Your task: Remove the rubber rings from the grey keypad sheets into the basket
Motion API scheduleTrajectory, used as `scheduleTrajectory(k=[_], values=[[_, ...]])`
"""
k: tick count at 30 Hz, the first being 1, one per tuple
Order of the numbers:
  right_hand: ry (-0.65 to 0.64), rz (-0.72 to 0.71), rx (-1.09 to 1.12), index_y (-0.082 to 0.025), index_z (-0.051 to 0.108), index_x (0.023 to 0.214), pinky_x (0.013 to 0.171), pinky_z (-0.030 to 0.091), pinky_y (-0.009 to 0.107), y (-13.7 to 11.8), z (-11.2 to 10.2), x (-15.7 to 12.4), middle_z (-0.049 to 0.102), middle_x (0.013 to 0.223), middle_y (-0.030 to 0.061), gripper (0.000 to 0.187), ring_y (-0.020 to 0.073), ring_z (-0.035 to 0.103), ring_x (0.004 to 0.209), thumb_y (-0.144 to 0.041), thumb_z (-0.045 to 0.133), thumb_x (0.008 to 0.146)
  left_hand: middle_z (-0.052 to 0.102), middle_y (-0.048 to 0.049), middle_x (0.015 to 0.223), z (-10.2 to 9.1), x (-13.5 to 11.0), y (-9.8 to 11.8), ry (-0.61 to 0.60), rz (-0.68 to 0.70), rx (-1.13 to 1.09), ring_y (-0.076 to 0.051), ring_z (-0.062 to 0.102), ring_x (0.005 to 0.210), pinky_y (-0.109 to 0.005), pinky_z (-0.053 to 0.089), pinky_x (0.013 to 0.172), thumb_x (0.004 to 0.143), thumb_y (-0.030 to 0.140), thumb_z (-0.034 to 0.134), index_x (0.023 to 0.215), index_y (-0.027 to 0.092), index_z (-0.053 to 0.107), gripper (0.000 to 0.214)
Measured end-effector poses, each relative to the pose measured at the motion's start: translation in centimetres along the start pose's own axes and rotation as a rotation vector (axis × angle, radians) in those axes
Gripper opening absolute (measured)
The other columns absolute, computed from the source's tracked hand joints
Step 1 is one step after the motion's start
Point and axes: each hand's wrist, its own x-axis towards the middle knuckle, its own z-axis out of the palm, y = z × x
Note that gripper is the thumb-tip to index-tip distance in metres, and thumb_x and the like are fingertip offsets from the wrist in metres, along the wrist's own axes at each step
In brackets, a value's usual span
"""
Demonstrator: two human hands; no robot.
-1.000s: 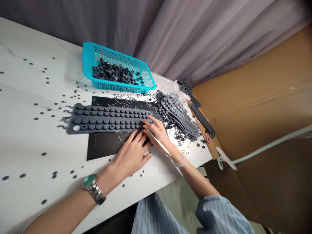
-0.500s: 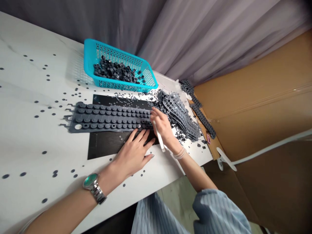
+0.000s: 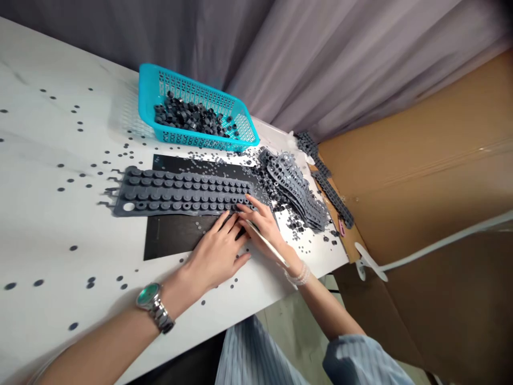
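Note:
A dark grey rubber sheet with rows of round raised caps lies across a black mat. My left hand rests palm down on the mat, its fingers spread and their tips at the sheet's near edge. My right hand is closed around a slim white pen-like tool, which slants back toward the wrist. The right fingertips are at the sheet's right end, close beside my left fingers. Which end of the tool touches the sheet, if any, is hidden by the fingers.
Behind the sheet stands a blue basket holding many small dark rings. A pile of perforated grey strips lies to the right among loose bits. Small dark discs dot the white table. Past its right edge are a cardboard box and a white clip.
My right hand has shifted toward me and slightly left, nearer my left fingers. The white tool now slants lower. My left hand has hardly moved.

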Motion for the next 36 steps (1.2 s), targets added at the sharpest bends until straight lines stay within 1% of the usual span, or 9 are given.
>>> scheduleTrajectory(k=[7, 10, 15, 18, 23, 28, 32, 34, 36], values=[[-0.035, -0.058, -0.059, -0.019, 0.061, 0.11, 0.101, 0.048, 0.047, 0.8, 0.5, 0.0, 0.069, 0.127, 0.0136, 0.016, 0.0252, 0.046, 0.14, -0.02, 0.048, 0.1, 0.067, -0.0165, 0.126, 0.0, 0.0, -0.1, 0.017, 0.011, 0.004, -0.031, 0.053, 0.129, -0.047, 0.028, 0.12, 0.093, 0.048, 0.052, 0.119, 0.015, 0.07, 0.046], [-0.081, -0.134, -0.089, -0.018, 0.061, 0.108, 0.102, 0.048, 0.047, 1.1, 0.3, 0.4, 0.069, 0.126, 0.0139, 0.015, 0.0263, 0.045, 0.141, -0.02, 0.048, 0.1, 0.068, -0.0161, 0.124, 0.0, 0.0, -0.1, 0.03, 0.011, -0.01, -0.031, 0.054, 0.127, -0.047, 0.028, 0.119, 0.093, 0.049, 0.052, 0.118, 0.016, 0.07, 0.046], [-0.15, -0.181, -0.105, -0.019, 0.061, 0.109, 0.105, 0.047, 0.046, 1.3, -0.4, 1.1, 0.066, 0.13, 0.0152, 0.018, 0.0235, 0.043, 0.142, -0.017, 0.045, 0.101, 0.064, -0.0176, 0.131, -0.2, 0.1, -0.2, 0.049, 0.019, -0.029, -0.033, 0.053, 0.128, -0.047, 0.031, 0.118, 0.092, 0.051, 0.052, 0.126, 0.016, 0.066, 0.05], [-0.053, -0.106, -0.093, -0.021, 0.061, 0.108, 0.102, 0.05, 0.046, 1.6, 0.1, 0.8, 0.066, 0.13, 0.0145, 0.021, 0.0227, 0.048, 0.138, -0.018, 0.041, 0.102, 0.06, -0.019, 0.136, -0.3, 0.1, -0.2, 0.043, 0.02, -0.04, -0.033, 0.05, 0.132, -0.047, 0.031, 0.117, 0.092, 0.05, 0.053, 0.131, 0.016, 0.063, 0.053], [0.196, 0.148, -0.003, -0.025, 0.06, 0.108, 0.1, 0.054, 0.045, 2.6, 1.5, -0.4, 0.061, 0.136, 0.0129, 0.02, 0.0229, 0.06, 0.126, -0.021, 0.043, 0.1, 0.053, -0.0194, 0.145, -0.3, 0.1, -0.2, 0.026, 0.027, -0.043, -0.033, 0.043, 0.138, -0.049, 0.03, 0.117, 0.094, 0.05, 0.05, 0.138, 0.017, 0.057, 0.055], [0.265, 0.21, 0.039, -0.023, 0.059, 0.106, 0.102, 0.053, 0.043, 2.6, 1.3, -0.9, 0.061, 0.135, 0.0142, 0.016, 0.0227, 0.058, 0.129, -0.022, 0.043, 0.1, 0.053, -0.0193, 0.145, -0.4, 0.1, 0.0, 0.012, 0.036, -0.021, -0.034, 0.043, 0.139, -0.05, 0.032, 0.115, 0.096, 0.048, 0.047, 0.138, 0.018, 0.057, 0.053], [0.185, 0.148, 0.041, -0.022, 0.059, 0.108, 0.102, 0.054, 0.042, 1.7, 1.0, -0.8, 0.062, 0.133, 0.0136, 0.016, 0.0219, 0.059, 0.127, -0.021, 0.045, 0.1, 0.059, -0.017, 0.14, -0.9, 0.1, 0.2, 0.103, 0.042, -0.005, -0.031, 0.049, 0.134, -0.049, 0.032, 0.116, 0.097, 0.043, 0.047, 0.132, 0.015, 0.062, 0.047], [0.12, 0.1, 0.021, -0.022, 0.06, 0.108, 0.103, 0.053, 0.042, 1.4, 0.6, -0.6, 0.066, 0.129, 0.0127, 0.017, 0.0223, 0.058, 0.128, -0.02, 0.046, 0.1, 0.061, -0.0182, 0.137, -1.4, 0.1, 0.0, 0.19, -0.012, 0.042, -0.03, 0.051, 0.131, -0.048, 0.032, 0.117, 0.098, 0.035, 0.045, 0.124, 0.01, 0.066, 0.042], [0.07, 0.069, -0.007, -0.023, 0.061, 0.107, 0.102, 0.054, 0.043, 1.2, 0.2, -0.6, 0.067, 0.127, 0.0123, 0.017, 0.0229, 0.058, 0.128, -0.021, 0.046, 0.1, 0.056, -0.0208, 0.143, -1.8, 0.0, -0.6, 0.238, -0.075, 0.109, -0.032, 0.048, 0.135, -0.051, 0.031, 0.117, 0.098, 0.031, 0.043, 0.123, 0.006, 0.065, 0.041]])
